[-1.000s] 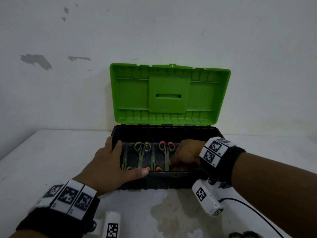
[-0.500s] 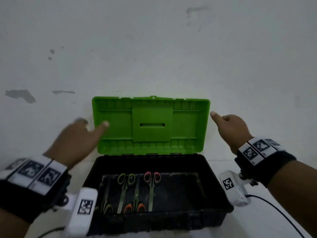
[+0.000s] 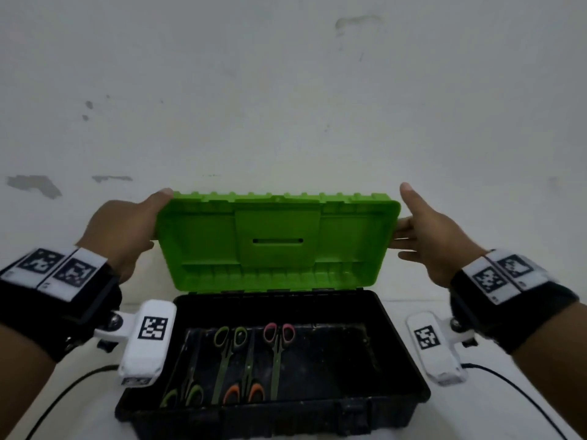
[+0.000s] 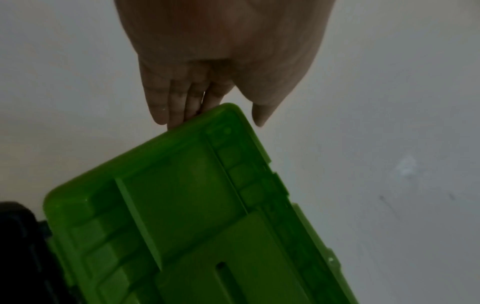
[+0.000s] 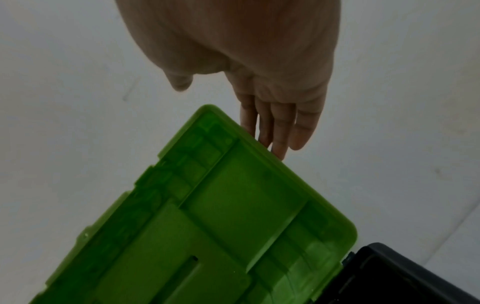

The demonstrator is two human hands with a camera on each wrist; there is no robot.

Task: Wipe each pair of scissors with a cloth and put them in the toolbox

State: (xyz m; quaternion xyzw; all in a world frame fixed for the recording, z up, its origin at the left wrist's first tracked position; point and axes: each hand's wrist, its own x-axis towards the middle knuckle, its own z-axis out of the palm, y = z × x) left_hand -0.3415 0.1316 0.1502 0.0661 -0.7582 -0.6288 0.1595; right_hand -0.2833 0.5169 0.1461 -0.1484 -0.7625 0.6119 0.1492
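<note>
The toolbox has a black base [image 3: 406, 360] and an upright green lid [image 3: 276, 242]. Several pairs of scissors lie side by side in the base: a pink-handled pair [image 3: 279, 333], an orange-handled pair [image 3: 243, 392] and two green-handled pairs [image 3: 230, 336]. My left hand [image 3: 152, 214] is at the lid's top left corner, thumb over the top edge. Its straight fingers [image 4: 197, 98] lie behind the lid [image 4: 182, 205]. My right hand [image 3: 413, 230] touches the lid's right edge with straight fingers [image 5: 275, 123], thumb raised clear. No cloth is in view.
The toolbox stands on a white table [image 3: 476, 408] close to a white wall [image 3: 286, 106] with chipped paint. Black cables [image 3: 508, 385] trail from both wrist cameras across the table beside the box.
My right hand came out of the box and my left hand left its front rim. Both rose and closed in on the lid's upper corners, where they now touch it.
</note>
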